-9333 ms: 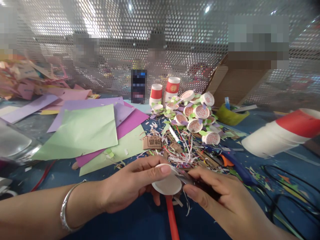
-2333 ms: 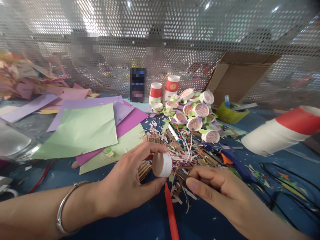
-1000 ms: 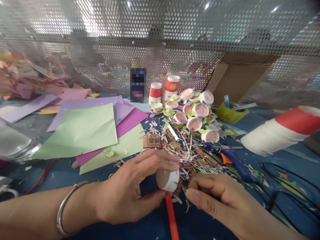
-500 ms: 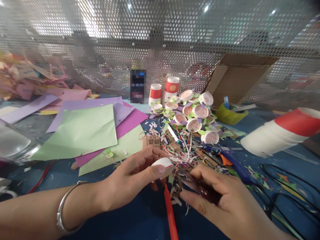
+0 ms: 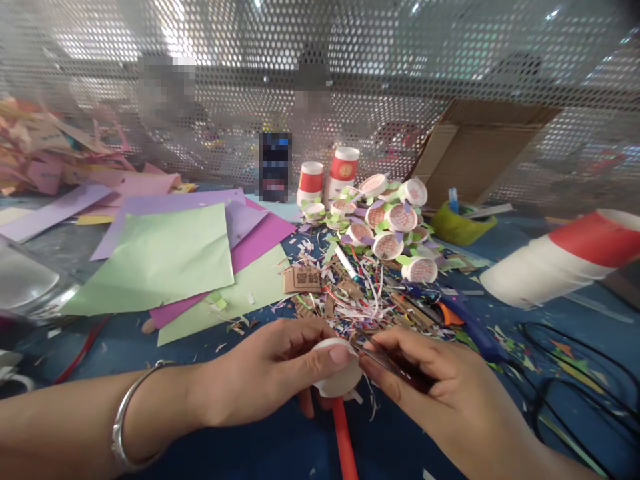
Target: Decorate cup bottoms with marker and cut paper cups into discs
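Observation:
My left hand [image 5: 270, 377], with a silver bangle on its wrist, is closed round a small white paper cup bottom [image 5: 340, 379], thumb pressed on its rim. My right hand [image 5: 440, 393] grips a pair of scissors [image 5: 387, 363] whose blades touch the cup's right edge. Both hands hover low over the blue table [image 5: 280, 447], near its front. A red strip [image 5: 344, 440] lies right under the cup. Just beyond the hands spreads a heap of paper and cardboard shreds [image 5: 360, 300].
Green, purple and pink paper sheets [image 5: 170, 257] lie at the left. A pile of decorated cup bottoms [image 5: 387, 227] and two red-and-white cups [image 5: 327, 175] stand behind the shreds. A stack of cups [image 5: 560, 263] lies at the right, black cables [image 5: 575, 373] in front of it, cardboard [image 5: 480, 150] against the mesh wall.
The cup bottom has been turned over several times in my left hand and now sits lower, white base towards me. My right hand has brought the scissors back to its edge.

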`<state>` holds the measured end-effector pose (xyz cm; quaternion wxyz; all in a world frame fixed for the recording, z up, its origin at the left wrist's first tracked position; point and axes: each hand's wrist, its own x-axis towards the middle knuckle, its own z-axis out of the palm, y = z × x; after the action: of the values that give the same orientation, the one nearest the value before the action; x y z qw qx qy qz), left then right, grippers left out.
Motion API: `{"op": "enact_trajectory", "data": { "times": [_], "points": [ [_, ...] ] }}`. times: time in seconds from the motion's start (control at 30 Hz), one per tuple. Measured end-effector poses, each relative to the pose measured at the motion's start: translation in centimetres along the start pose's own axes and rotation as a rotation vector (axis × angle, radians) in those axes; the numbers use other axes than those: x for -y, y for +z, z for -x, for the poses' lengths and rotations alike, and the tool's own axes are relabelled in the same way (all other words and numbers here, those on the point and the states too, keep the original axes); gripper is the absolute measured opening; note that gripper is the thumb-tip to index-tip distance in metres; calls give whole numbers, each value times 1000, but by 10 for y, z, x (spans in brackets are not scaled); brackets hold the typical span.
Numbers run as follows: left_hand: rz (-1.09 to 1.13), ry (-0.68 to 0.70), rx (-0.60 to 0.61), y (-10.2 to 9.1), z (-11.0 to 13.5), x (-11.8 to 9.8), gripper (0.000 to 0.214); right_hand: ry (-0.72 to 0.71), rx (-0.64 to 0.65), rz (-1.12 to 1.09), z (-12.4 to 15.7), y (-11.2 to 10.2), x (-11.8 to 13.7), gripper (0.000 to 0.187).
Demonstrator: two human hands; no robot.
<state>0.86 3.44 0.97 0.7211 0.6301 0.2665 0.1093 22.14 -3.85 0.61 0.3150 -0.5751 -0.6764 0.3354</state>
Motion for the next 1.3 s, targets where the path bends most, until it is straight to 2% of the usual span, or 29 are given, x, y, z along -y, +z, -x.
{"op": "enact_trajectory", "data": {
  "times": [0.2,0.37,0.53,0.7,0.83,1.07,1.2,1.3],
  "points": [
    [-51,-4,-16,2,2,5,41,0,-9,0,0,1,1,15],
    [-14,-13,33,-1,1,7,39,73,58,-141,1,0,4,29],
    [115,-35,122,-3,1,7,38,95,100,-304,-2,-1,6,29],
    [162,-43,93,-1,0,7,38,115,134,-439,-4,0,4,26],
    [185,-2,-17,0,1,8,33,136,66,-361,-2,0,2,29],
    [180,214,-196,-1,-2,7,15,73,32,-145,3,-3,5,33],
    [140,244,-190,0,-1,8,15,12,54,-58,4,-2,4,29],
    [85,261,-176,1,1,11,17,-28,21,-18,5,0,2,27]
  ]
}}
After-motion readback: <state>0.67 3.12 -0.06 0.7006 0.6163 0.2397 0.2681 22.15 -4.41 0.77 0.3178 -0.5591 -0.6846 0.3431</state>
